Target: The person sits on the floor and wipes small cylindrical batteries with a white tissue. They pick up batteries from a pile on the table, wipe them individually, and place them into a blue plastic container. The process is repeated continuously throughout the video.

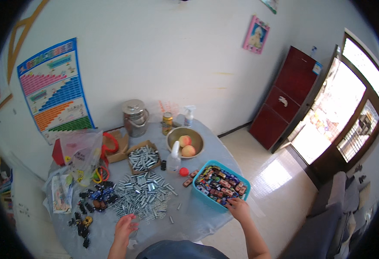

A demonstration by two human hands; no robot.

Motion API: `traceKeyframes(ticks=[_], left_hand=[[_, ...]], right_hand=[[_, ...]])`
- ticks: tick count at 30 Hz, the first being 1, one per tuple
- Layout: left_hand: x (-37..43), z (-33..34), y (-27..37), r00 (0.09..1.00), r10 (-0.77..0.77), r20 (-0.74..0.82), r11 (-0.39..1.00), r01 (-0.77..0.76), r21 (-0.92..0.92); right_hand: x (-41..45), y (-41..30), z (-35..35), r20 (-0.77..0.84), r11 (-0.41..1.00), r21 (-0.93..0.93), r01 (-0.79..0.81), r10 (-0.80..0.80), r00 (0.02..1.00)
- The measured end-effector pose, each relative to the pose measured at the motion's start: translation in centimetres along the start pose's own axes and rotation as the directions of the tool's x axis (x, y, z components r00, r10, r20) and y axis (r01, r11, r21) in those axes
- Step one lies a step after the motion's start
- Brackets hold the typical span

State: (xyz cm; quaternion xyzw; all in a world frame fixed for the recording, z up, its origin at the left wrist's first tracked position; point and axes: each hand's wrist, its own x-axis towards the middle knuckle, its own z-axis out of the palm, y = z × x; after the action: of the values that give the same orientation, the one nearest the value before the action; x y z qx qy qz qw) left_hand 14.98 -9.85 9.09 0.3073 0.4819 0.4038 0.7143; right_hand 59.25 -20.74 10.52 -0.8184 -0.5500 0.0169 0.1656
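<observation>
At the near edge of a turquoise plastic basket, my right hand has its fingertips among the small toy cars heaped inside. Whether those fingertips grip a car is hidden. My left hand is held with fingers apart, just on the near side of a spread of metal pins; I see nothing in it. Shiny metal cylinders make up the far part of this spread, with small clear rings along its right side. Two brown toy cars sit outside the basket, by its left corner.
Dark toy vehicle parts lie left of the metal pieces. Behind stand a cardboard box of cylinders, a clear bottle, a red cap and a metal bowl with two peaches. Red-handled scissors lie near plastic bags.
</observation>
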Motion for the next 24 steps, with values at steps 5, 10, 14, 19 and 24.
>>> traceKeyframes(ticks=[5,10,14,19,24], left_hand=[[1.1,-4.6,-2.8,0.976,0.096,-0.197,0.983,-0.061,0.175],[1.8,-12.0,-6.9,0.627,0.65,-0.43,0.621,-0.112,0.776],[-1.1,-18.4,-7.6,0.289,0.811,-0.508,0.459,0.225,0.86],[-4.0,-24.4,-10.4,0.242,0.816,-0.525,0.384,0.453,0.805],[-5.3,-24.9,-9.3,0.372,0.687,-0.624,0.423,0.494,0.76]], right_hand=[[0.2,-3.2,-2.6,-0.05,0.962,0.255,-0.092,0.108,0.993],[-0.1,-6.5,-2.4,-0.301,0.908,0.394,0.139,-0.015,0.953],[0.1,-8.8,-1.1,-0.323,0.882,0.362,0.302,-0.185,0.928],[0.5,-11.2,0.1,-0.257,0.817,0.472,0.331,-0.231,0.938],[1.1,-14.9,0.4,-0.097,0.772,0.587,0.241,-0.229,0.969]])
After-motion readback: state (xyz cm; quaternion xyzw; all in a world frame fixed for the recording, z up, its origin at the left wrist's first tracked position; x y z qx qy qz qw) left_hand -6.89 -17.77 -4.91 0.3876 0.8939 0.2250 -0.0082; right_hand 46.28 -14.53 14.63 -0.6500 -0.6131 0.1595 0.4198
